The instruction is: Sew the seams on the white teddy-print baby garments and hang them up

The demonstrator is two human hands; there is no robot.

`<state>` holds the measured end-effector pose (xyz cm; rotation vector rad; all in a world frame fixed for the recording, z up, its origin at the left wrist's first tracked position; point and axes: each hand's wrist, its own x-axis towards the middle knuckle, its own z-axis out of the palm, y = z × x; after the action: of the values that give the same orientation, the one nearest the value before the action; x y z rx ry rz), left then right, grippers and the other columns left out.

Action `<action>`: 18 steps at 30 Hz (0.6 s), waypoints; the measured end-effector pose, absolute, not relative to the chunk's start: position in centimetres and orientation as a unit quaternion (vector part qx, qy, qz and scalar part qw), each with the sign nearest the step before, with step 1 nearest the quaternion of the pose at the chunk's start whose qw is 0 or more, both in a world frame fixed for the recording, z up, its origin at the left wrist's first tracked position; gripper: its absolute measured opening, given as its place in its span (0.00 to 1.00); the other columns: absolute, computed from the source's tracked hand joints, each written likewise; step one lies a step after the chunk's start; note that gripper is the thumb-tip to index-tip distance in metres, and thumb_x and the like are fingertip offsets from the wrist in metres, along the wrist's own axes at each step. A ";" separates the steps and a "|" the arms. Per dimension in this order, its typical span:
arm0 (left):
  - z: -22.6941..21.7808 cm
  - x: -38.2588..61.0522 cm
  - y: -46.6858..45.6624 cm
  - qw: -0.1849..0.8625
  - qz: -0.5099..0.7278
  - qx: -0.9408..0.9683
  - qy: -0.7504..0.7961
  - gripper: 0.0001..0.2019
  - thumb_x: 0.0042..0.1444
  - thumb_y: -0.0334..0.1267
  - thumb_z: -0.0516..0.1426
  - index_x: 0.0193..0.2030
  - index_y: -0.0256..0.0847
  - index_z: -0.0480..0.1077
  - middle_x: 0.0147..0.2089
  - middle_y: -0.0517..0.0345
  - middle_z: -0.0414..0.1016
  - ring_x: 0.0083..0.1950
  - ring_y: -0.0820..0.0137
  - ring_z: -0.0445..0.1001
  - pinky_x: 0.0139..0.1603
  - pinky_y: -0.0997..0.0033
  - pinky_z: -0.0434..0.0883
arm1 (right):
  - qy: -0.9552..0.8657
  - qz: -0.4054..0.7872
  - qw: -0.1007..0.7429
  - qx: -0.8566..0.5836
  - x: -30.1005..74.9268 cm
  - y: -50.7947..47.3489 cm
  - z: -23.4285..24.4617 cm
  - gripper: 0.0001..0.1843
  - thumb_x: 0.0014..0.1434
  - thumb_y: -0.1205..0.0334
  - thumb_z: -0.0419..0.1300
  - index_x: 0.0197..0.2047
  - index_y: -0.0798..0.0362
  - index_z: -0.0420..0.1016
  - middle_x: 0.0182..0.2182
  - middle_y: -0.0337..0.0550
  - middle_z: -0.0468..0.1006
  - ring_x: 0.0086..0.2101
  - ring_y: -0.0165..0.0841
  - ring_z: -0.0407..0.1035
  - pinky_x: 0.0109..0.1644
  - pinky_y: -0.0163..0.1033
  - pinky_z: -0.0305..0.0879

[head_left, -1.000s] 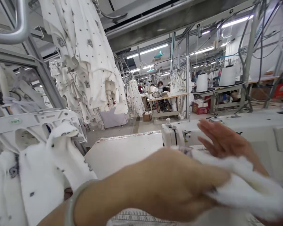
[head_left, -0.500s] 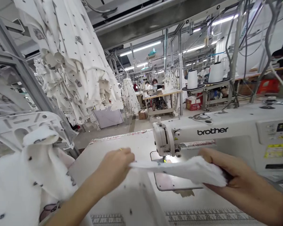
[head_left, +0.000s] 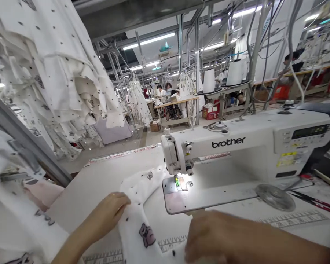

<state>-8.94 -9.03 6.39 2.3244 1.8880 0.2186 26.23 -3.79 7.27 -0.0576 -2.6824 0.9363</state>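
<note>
A white fabric piece with small dark dots and a pink bear print lies on the sewing table, its upper end close to the presser foot of a white Brother sewing machine. My left hand sits on the fabric's left edge, fingers closed together. My right hand is blurred at the bottom of the view, its fingertips at the fabric's lower right. What its fingers are doing is hidden.
Dotted white garments hang on a metal rack at the left. Red-handled scissors and a round metal disc lie to the right of the machine. A ruler scale is marked on the tabletop. Co-workers sit far back.
The fabric no longer stretches between my hands in the air; it now lies on the table by the presser foot. My right hand has dropped lower, and the view has turned.
</note>
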 end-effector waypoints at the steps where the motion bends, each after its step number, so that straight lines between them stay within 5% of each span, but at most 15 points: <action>1: 6.5 -8.1 -8.1 0.067 0.100 0.774 0.622 0.16 0.63 0.30 0.47 0.45 0.45 0.76 0.47 0.52 0.79 0.50 0.62 0.76 0.52 0.60 0.72 | -0.933 0.324 0.154 -0.031 26.4 -2.5 7.0 0.16 0.65 0.54 0.58 0.51 0.53 0.78 0.41 0.48 0.81 0.44 0.38 0.74 0.48 0.37 0.67; 6: 4.9 -2.8 -1.3 0.064 0.163 0.789 0.588 0.18 0.65 0.29 0.45 0.49 0.44 0.74 0.52 0.53 0.77 0.54 0.65 0.75 0.56 0.62 0.72 | -0.952 0.247 0.182 0.003 25.2 3.8 4.1 0.14 0.66 0.54 0.58 0.43 0.55 0.80 0.34 0.47 0.81 0.36 0.34 0.73 0.40 0.36 0.66; 12: -0.4 -2.1 2.1 0.037 0.181 0.769 0.612 0.19 0.65 0.29 0.44 0.59 0.36 0.67 0.62 0.41 0.70 0.65 0.58 0.67 0.67 0.45 0.61 | -0.952 0.201 0.231 0.007 24.4 6.1 0.6 0.19 0.69 0.56 0.51 0.31 0.54 0.75 0.27 0.42 0.76 0.29 0.30 0.67 0.39 0.36 0.63; 18: 0.1 -0.4 -4.2 0.086 0.152 0.848 0.501 0.21 0.65 0.32 0.49 0.64 0.48 0.63 0.68 0.53 0.64 0.69 0.62 0.60 0.69 0.51 0.62 | -0.941 0.193 0.276 0.029 25.4 5.3 0.0 0.18 0.68 0.54 0.54 0.30 0.54 0.72 0.26 0.42 0.74 0.30 0.31 0.67 0.37 0.37 0.65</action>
<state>-0.38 -4.25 0.13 2.5264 1.4921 0.4528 25.38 5.34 0.01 0.0766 -2.5282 0.5179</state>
